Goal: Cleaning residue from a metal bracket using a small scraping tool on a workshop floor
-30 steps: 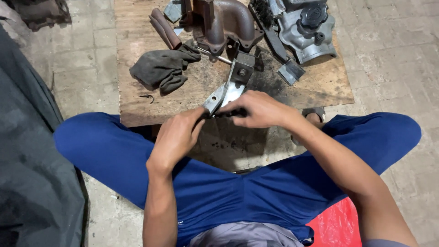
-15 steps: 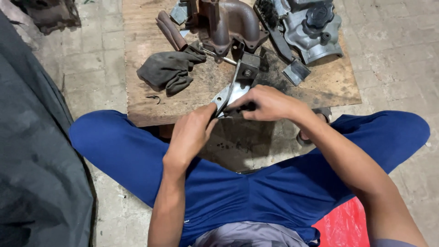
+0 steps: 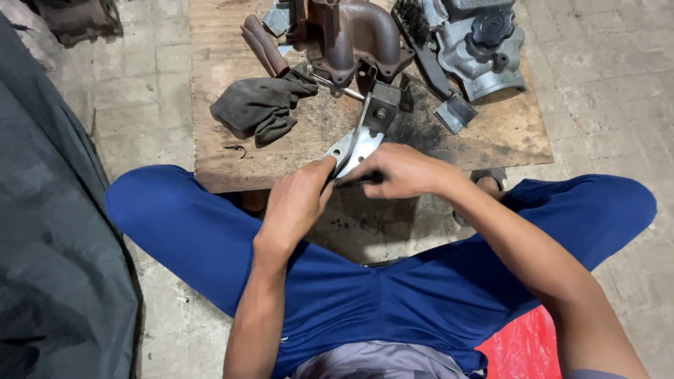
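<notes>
My left hand (image 3: pixel 298 200) grips the near end of a bent metal bracket (image 3: pixel 364 133) that leans from the wooden board (image 3: pixel 225 147) toward me. The bracket's near part is bare shiny metal and its far part is dark and rusty. My right hand (image 3: pixel 393 170) is closed on a small dark tool (image 3: pixel 358 181) whose tip presses against the bracket's shiny end. Both hands meet just past the board's front edge, above my blue-trousered legs.
On the board lie a dark rag (image 3: pixel 260 105), a rusty pipe manifold (image 3: pixel 354 31), a grey engine casting (image 3: pixel 477 45), a brown handle (image 3: pixel 265 45) and a wire brush (image 3: pixel 423 38). A dark tarp (image 3: pixel 49 253) fills the left side. Paved floor surrounds the board.
The view has shifted slightly, so the board and legs sit further right and lower. My hands stay on the bracket and tool in the same grip.
</notes>
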